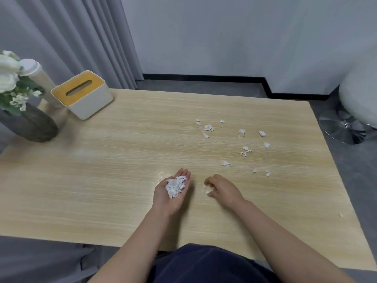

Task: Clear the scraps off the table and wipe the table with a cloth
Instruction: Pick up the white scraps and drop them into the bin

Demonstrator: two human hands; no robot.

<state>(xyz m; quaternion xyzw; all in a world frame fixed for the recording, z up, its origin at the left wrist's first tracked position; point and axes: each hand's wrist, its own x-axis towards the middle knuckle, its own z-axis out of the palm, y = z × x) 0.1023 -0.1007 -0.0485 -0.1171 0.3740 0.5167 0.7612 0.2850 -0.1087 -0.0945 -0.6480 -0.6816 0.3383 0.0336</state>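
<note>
**Scrap pickup under way: light, soft paper bits, pinch from above**

Your left hand [172, 193] lies palm-up just over the table [102, 170], fingers straight and relaxed, cradling a loose heap of white scraps, the collected pile [175, 185]. Nothing clamps it; it only rests in the palm.

Your right hand [221, 187] sits knuckles-up just at 3 o'clock of the left, fingers curled down toward two small scraps [207, 190] at its fingertips. It looks like a pinch on them, though whether they are already lifted off the wood I cannot tell.

Remaining loose scraps [242, 144] are scattered from 12 to 2 o'clock of your right hand, well apart from one another, with one stray bit [341, 215] near the table's right edge at about 4 o'clock.

Handling judgement: the pieces look like torn tissue, so nearly weightless, soft, crushable and not fragile. They will likely drift with any quick hand sweep or breath. Take each from above with thumb and forefinger, or rake several together first. Keep the left palm level and slightly cupped, since the heap could spill.

No cloth is in view. A tissue box [81, 94] and a vase of flowers [24, 121] stand at the far left, around 10 o'clock.
</note>
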